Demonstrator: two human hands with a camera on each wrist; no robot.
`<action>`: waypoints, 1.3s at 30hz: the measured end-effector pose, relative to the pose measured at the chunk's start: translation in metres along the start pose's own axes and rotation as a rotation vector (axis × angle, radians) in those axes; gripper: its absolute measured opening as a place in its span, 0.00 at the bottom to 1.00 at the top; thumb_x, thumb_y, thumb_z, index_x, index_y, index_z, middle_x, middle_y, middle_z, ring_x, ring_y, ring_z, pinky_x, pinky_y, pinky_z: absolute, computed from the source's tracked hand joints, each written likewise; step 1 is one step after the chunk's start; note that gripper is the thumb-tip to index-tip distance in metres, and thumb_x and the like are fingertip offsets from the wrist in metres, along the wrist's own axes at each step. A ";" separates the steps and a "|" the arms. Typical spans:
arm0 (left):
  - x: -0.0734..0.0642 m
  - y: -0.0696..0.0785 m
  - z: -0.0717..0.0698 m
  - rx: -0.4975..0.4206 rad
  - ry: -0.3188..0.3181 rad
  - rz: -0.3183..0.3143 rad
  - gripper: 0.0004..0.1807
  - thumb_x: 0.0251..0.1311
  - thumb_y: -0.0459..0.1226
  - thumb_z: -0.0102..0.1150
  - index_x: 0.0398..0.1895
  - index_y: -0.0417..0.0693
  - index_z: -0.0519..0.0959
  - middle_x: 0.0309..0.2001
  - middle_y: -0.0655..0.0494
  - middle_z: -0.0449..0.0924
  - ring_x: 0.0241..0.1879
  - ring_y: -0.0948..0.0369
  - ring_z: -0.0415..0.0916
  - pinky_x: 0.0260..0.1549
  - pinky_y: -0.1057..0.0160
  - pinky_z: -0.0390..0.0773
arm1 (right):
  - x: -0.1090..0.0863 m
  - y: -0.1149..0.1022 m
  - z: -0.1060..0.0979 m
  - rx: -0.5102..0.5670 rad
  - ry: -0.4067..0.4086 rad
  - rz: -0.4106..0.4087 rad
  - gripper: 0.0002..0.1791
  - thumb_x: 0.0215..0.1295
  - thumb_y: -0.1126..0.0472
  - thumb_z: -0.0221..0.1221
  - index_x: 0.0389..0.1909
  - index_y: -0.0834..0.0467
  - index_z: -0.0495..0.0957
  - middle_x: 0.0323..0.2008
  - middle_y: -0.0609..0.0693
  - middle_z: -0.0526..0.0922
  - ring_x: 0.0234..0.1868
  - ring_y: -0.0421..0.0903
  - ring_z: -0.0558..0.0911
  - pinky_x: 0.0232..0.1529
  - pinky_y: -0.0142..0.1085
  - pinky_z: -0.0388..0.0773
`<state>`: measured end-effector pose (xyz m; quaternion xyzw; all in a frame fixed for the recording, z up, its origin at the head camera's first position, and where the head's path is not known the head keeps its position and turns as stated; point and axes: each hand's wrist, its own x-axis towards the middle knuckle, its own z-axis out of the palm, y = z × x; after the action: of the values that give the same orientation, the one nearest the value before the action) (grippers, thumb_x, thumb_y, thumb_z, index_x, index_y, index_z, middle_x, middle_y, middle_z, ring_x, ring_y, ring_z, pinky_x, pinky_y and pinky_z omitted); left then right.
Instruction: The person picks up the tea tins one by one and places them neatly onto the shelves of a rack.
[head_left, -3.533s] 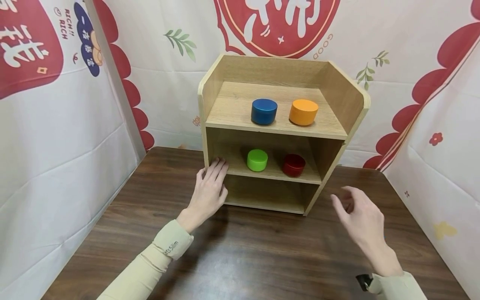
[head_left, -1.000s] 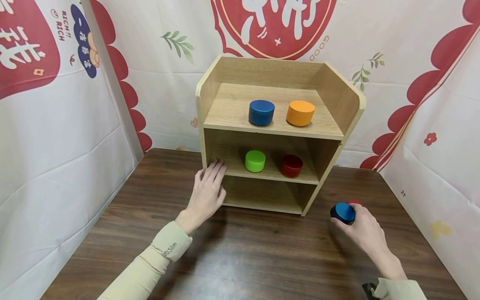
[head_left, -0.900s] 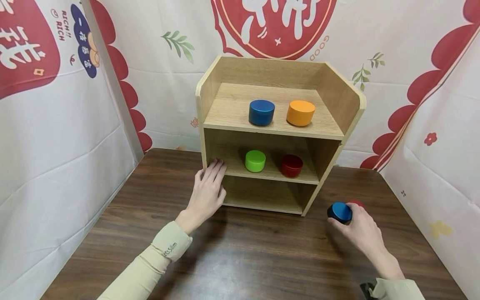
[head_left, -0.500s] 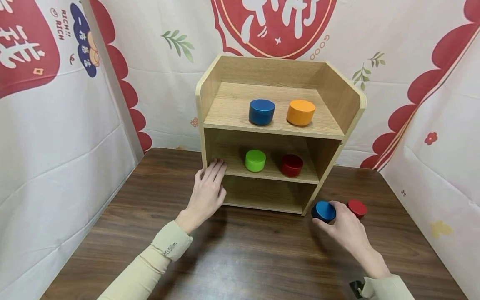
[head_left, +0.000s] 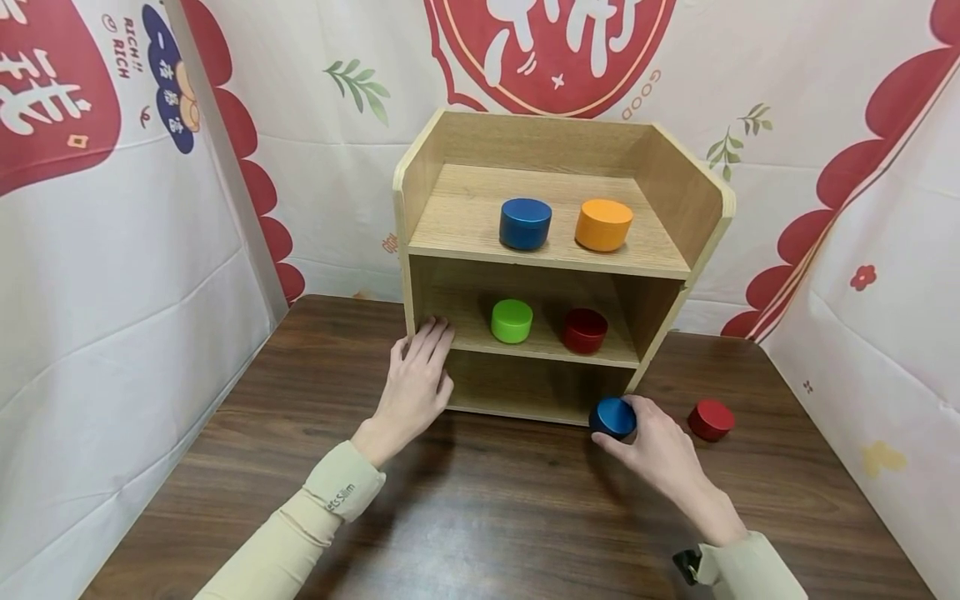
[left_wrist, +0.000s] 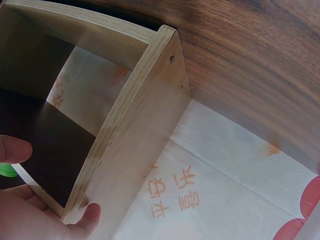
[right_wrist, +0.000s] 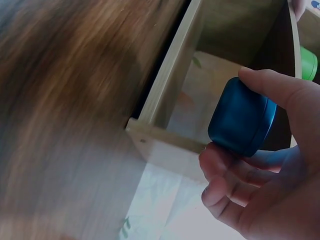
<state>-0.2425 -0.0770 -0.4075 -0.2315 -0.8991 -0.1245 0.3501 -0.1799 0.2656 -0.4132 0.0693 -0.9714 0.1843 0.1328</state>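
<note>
In the head view my right hand (head_left: 663, 446) pinches a blue round tin (head_left: 613, 417) between thumb and fingers, in front of the shelf's lower right corner. The right wrist view shows this tin (right_wrist: 240, 117) tilted, its lid seam visible, at the mouth of the bottom compartment. My left hand (head_left: 412, 383) grips the left side of the small wooden shelf (head_left: 517, 265), with fingers over the middle board. One finger lies on the outer face of the side panel (left_wrist: 135, 130) in the left wrist view.
Another blue tin (head_left: 525, 223) and an orange tin (head_left: 603, 225) stand on the top board. Below them, a green tin (head_left: 512, 321) and a dark red tin (head_left: 584, 331) occupy the middle board. A red tin (head_left: 711, 419) sits on the wooden table (head_left: 480, 517) right of the shelf.
My right hand, earlier without a tin, has taken hold of the blue tin at the right and carried it left to the shelf front. The red tin has come into sight. My left hand has stayed put.
</note>
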 end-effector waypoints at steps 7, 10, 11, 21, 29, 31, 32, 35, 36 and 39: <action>0.000 0.000 0.000 0.005 0.011 0.002 0.35 0.49 0.31 0.58 0.66 0.41 0.69 0.67 0.47 0.69 0.69 0.52 0.64 0.58 0.43 0.66 | 0.012 -0.016 0.007 0.011 0.009 -0.038 0.36 0.49 0.45 0.70 0.53 0.66 0.73 0.45 0.62 0.81 0.39 0.55 0.82 0.35 0.52 0.81; 0.000 0.000 0.000 0.009 0.009 0.002 0.35 0.49 0.31 0.58 0.66 0.42 0.69 0.67 0.48 0.69 0.69 0.52 0.64 0.57 0.44 0.66 | 0.018 -0.023 0.012 0.018 0.003 -0.047 0.36 0.50 0.44 0.70 0.53 0.65 0.73 0.45 0.61 0.81 0.41 0.55 0.82 0.37 0.53 0.81; 0.000 0.000 0.000 0.010 0.008 0.001 0.35 0.49 0.31 0.58 0.66 0.42 0.69 0.67 0.48 0.69 0.69 0.52 0.64 0.58 0.44 0.66 | 0.020 -0.026 0.014 0.020 0.002 -0.052 0.36 0.50 0.44 0.70 0.53 0.65 0.73 0.45 0.61 0.81 0.41 0.55 0.82 0.38 0.53 0.81; 0.000 0.000 0.001 0.001 0.009 -0.001 0.34 0.51 0.31 0.55 0.66 0.42 0.68 0.67 0.48 0.69 0.69 0.52 0.64 0.58 0.44 0.65 | 0.043 -0.043 0.034 0.024 -0.011 -0.085 0.41 0.49 0.39 0.68 0.56 0.65 0.73 0.42 0.60 0.82 0.39 0.54 0.83 0.35 0.49 0.80; 0.001 0.000 0.000 -0.009 -0.004 -0.006 0.33 0.52 0.32 0.54 0.66 0.42 0.68 0.68 0.48 0.68 0.70 0.52 0.63 0.59 0.43 0.64 | 0.060 -0.055 0.050 0.032 -0.055 -0.069 0.40 0.50 0.40 0.68 0.57 0.64 0.73 0.40 0.60 0.83 0.36 0.54 0.83 0.27 0.45 0.79; 0.001 0.000 0.000 -0.010 -0.007 -0.008 0.33 0.52 0.32 0.54 0.66 0.42 0.69 0.68 0.48 0.68 0.70 0.52 0.62 0.59 0.43 0.64 | 0.064 -0.058 0.054 0.032 -0.072 -0.064 0.40 0.51 0.39 0.67 0.58 0.64 0.73 0.38 0.60 0.84 0.34 0.53 0.83 0.25 0.43 0.78; 0.001 0.000 -0.001 -0.009 -0.009 -0.010 0.33 0.52 0.32 0.54 0.66 0.42 0.69 0.68 0.48 0.68 0.70 0.52 0.62 0.59 0.43 0.64 | 0.066 -0.061 0.055 0.029 -0.078 -0.062 0.41 0.51 0.39 0.67 0.59 0.64 0.72 0.38 0.60 0.84 0.33 0.53 0.84 0.24 0.43 0.78; 0.001 0.000 -0.001 -0.007 -0.010 -0.013 0.33 0.52 0.32 0.54 0.66 0.42 0.68 0.68 0.48 0.68 0.70 0.52 0.62 0.59 0.43 0.64 | 0.072 -0.068 0.061 0.030 -0.097 -0.059 0.43 0.52 0.39 0.66 0.62 0.63 0.70 0.36 0.60 0.85 0.29 0.52 0.83 0.22 0.42 0.76; 0.001 0.000 -0.001 -0.007 -0.004 -0.009 0.33 0.51 0.32 0.54 0.66 0.42 0.69 0.68 0.48 0.68 0.70 0.52 0.62 0.59 0.43 0.64 | 0.073 -0.070 0.063 0.033 -0.105 -0.056 0.43 0.52 0.39 0.66 0.62 0.63 0.70 0.34 0.60 0.85 0.28 0.51 0.83 0.21 0.41 0.75; 0.001 0.000 0.000 -0.005 0.006 0.000 0.33 0.51 0.32 0.54 0.66 0.42 0.69 0.67 0.48 0.69 0.69 0.52 0.63 0.58 0.43 0.65 | 0.077 -0.078 0.069 0.037 -0.126 -0.042 0.42 0.53 0.40 0.66 0.62 0.63 0.70 0.31 0.59 0.84 0.25 0.49 0.81 0.18 0.40 0.72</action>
<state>-0.2429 -0.0765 -0.4067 -0.2319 -0.8978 -0.1273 0.3521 -0.2551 0.1612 -0.4268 0.1037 -0.9726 0.1947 0.0738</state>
